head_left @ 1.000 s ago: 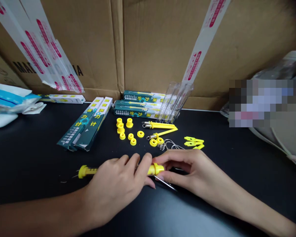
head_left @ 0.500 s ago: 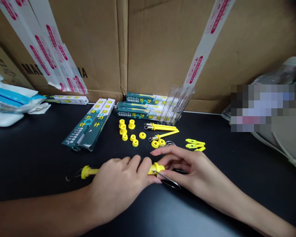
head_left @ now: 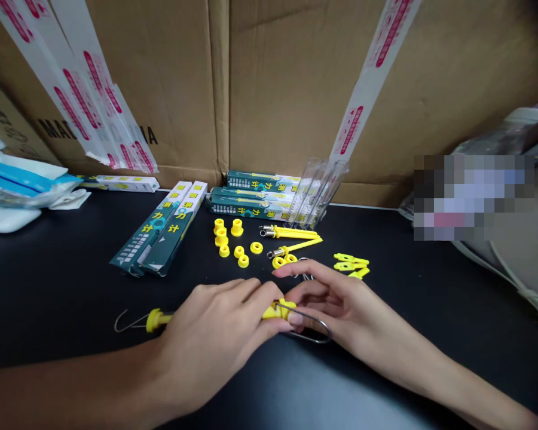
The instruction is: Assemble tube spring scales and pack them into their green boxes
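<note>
My left hand (head_left: 226, 334) is wrapped round the middle of a spring scale, hiding most of its body. At the left end a yellow collar (head_left: 154, 321) and a thin metal hook (head_left: 124, 324) stick out. Past my left thumb, the scale's yellow end piece (head_left: 278, 309) shows, with a metal wire loop (head_left: 326, 330) through it. My right hand (head_left: 336, 298) pinches that end piece between thumb and bent fingers, its index finger stretched out above. Just behind the right fingertips lie more wire rings (head_left: 303, 270) and yellow ring caps (head_left: 278, 262).
Yellow caps (head_left: 237, 227), yellow rods with springs (head_left: 300, 245) and flat yellow pieces (head_left: 350, 261) lie beyond my hands. Clear tubes (head_left: 314, 194) lean on printed boxes (head_left: 251, 206); two more boxes (head_left: 170, 230) lie left. A large carton (head_left: 273, 89) stands behind.
The wire loop has swung round and now spreads wider beside my right thumb. The scale has turned slightly, and its left hook shows more clearly. Both hands keep their hold.
</note>
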